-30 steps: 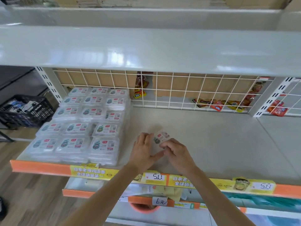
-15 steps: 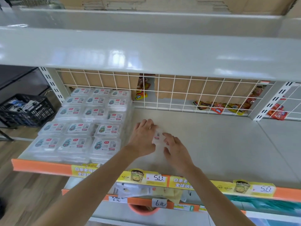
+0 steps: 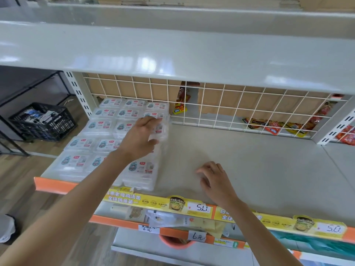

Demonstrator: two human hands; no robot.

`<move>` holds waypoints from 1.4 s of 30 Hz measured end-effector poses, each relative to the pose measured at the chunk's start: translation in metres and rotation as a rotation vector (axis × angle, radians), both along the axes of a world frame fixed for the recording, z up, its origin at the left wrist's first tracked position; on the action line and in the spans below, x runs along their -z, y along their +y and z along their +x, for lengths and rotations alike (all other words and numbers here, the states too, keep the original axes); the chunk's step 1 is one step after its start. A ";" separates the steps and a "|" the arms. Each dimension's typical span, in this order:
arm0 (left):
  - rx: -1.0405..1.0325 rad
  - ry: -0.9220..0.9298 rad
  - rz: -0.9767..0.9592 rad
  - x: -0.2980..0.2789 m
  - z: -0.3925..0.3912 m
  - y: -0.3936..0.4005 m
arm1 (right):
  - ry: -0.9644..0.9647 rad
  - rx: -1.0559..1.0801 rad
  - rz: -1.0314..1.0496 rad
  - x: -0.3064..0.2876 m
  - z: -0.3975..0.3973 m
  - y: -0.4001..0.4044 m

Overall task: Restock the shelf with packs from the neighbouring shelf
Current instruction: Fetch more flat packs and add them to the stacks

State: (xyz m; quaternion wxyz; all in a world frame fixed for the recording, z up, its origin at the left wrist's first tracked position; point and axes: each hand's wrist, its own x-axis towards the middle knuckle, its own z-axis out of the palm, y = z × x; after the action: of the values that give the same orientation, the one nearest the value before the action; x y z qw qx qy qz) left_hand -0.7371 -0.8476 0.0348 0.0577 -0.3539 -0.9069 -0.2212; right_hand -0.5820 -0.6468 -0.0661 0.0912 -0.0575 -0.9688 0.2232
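The left hand (image 3: 141, 136) is reaching up and across to the stacked packs (image 3: 107, 143), which are sitting forward and to the left of both hands on the shelf (image 3: 249, 160). Its fingers are curling around a clear pack (image 3: 160, 129) at the right-hand edge of the stack, in the middle rows, and gripping it. That pack's long side is running left to right, like its neighbours. The right hand (image 3: 214, 178) is resting low and well to the right, fingers loosely bent on the bare shelf, holding nothing. So the left hand is the nearer one by far, already on the stack; the open stretch of shelf is lying to its right, between the two hands and beyond.
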 end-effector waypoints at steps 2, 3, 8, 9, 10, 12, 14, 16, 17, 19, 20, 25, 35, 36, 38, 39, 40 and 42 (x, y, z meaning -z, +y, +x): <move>0.011 -0.043 -0.041 0.003 -0.008 0.003 | -0.002 -0.001 0.018 0.000 0.001 0.000; 0.011 -0.053 -0.068 0.005 -0.010 0.004 | -0.006 0.001 0.027 0.000 0.001 -0.001; 0.017 -0.028 -0.106 0.012 -0.014 0.001 | 0.004 0.019 0.017 -0.001 0.000 -0.003; 0.032 -0.001 -0.091 0.012 -0.011 0.001 | 0.008 0.007 0.018 -0.001 0.000 -0.003; 0.055 0.028 -0.071 0.013 -0.008 0.003 | 0.010 -0.002 0.019 -0.001 0.001 -0.003; 0.119 0.076 -0.045 0.014 0.000 0.009 | 0.000 -0.003 0.020 -0.005 0.004 -0.002; 0.186 0.129 -0.039 0.015 0.012 0.021 | 0.021 0.006 0.033 -0.008 0.011 0.003; 0.258 0.159 -0.063 0.018 0.028 0.040 | 0.016 0.012 0.069 -0.012 0.025 0.012; 0.293 0.172 -0.078 0.020 0.038 0.051 | 0.028 0.012 0.104 -0.014 0.035 0.019; 0.354 0.181 -0.111 0.025 0.060 0.077 | 0.058 0.021 0.182 -0.018 0.059 0.037; 0.383 0.185 -0.127 0.028 0.072 0.090 | 0.066 0.030 0.215 -0.021 0.073 0.047; 0.537 0.190 -0.169 0.037 0.146 0.177 | 0.075 0.112 0.330 -0.035 0.164 0.110; 0.912 0.187 -0.126 0.058 0.326 0.366 | 0.039 0.452 0.362 -0.034 0.368 0.231; 0.951 0.204 -0.118 0.058 0.341 0.381 | 0.048 0.487 0.366 -0.034 0.385 0.240; 1.021 0.236 -0.122 0.056 0.363 0.411 | 0.059 0.555 0.375 -0.035 0.410 0.259; 1.050 0.238 -0.125 0.055 0.371 0.425 | 0.066 0.587 0.366 -0.035 0.421 0.268; 1.084 0.231 -0.127 0.054 0.379 0.444 | 0.074 0.621 0.339 -0.035 0.432 0.280; 1.122 0.206 -0.116 0.057 0.388 0.469 | 0.085 0.651 0.271 -0.033 0.445 0.295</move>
State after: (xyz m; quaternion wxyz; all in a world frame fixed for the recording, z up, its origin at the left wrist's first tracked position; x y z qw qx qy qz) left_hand -0.3492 -0.3789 -0.0221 -0.0002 -0.8035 -0.5804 -0.1321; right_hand -0.1373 -0.3516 -0.0328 0.2045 -0.3412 -0.9159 0.0540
